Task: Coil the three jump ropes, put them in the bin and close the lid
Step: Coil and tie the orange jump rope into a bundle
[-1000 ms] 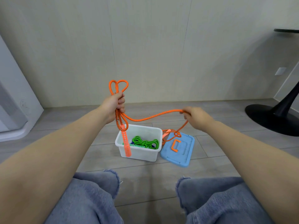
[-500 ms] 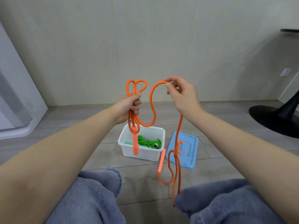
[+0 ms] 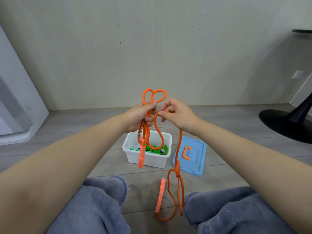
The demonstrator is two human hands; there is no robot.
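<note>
Gripping orange rope (image 3: 158,132) loops, left hand (image 3: 141,117); right hand (image 3: 177,114) pinches the next strand; no readable writing.

A plain indoor room, likely a home: grey wood-plank floor (image 3: 67,130), pale panelled wall (image 3: 152,48) beyond the hands, black pedestal table base (image 3: 287,120) far right.

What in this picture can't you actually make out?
- Head view: the white bin walls and the hanging orange rope hide most of its contents; green cord shows, a third rope cannot be confirmed.
- The black table is cut off by the right edge.
- The left hand hides how many loops it grips.
</note>
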